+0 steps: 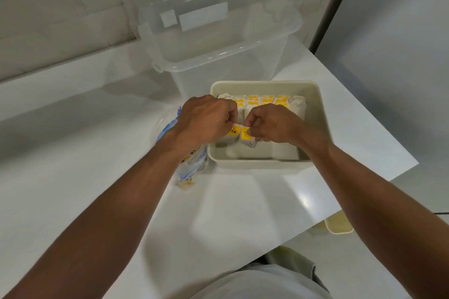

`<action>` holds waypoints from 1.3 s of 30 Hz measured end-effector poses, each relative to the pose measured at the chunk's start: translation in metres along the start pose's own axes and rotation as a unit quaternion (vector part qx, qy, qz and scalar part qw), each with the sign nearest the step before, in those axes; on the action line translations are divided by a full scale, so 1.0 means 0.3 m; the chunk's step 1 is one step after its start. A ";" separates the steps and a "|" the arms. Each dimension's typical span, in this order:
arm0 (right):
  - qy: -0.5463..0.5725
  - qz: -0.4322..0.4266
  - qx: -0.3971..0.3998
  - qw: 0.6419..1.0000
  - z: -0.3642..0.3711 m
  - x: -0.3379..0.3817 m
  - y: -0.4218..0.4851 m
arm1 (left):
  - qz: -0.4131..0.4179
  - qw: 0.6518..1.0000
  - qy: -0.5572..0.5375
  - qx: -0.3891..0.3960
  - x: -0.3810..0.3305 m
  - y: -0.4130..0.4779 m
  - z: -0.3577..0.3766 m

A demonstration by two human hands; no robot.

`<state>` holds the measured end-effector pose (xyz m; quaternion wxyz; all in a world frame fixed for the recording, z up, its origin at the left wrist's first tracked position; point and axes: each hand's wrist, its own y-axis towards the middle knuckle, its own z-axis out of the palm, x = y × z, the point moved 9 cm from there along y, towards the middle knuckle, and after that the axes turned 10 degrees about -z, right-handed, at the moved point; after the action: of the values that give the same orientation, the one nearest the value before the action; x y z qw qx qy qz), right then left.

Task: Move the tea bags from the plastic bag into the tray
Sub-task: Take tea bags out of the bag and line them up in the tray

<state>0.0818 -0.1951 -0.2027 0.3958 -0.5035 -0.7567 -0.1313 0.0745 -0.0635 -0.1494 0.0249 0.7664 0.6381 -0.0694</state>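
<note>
On the white table (97, 201), fingers (230, 114) pinch tea bags (233, 131) inside tray (324, 114).

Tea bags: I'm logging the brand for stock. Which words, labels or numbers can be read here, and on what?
"TEA": yellow tag of the tea bag at the left hand.
Neighbouring yellow tag at the right hand: partly covered, unreadable.
Back-row tags in the tray: too blurred.
Plastic bag blue print: blurred.
Clear box's white stickers: no text legible.
</note>
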 end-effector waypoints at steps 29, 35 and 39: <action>-0.240 0.018 -0.051 0.969 -0.005 -0.028 0.159 | -0.086 0.967 0.240 -0.009 -0.009 0.128 0.043; -0.266 0.011 -0.064 0.962 -0.007 0.003 0.162 | -0.094 0.966 0.239 -0.004 -0.013 0.121 0.044; -0.271 0.010 -0.082 0.959 -0.016 0.008 0.156 | -0.090 0.967 0.236 -0.012 -0.026 0.096 0.017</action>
<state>0.1242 -0.1750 -0.2072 0.1342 -0.5584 -0.8173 -0.0480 0.1010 -0.0770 -0.1549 -0.1235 0.7001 0.6930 0.1197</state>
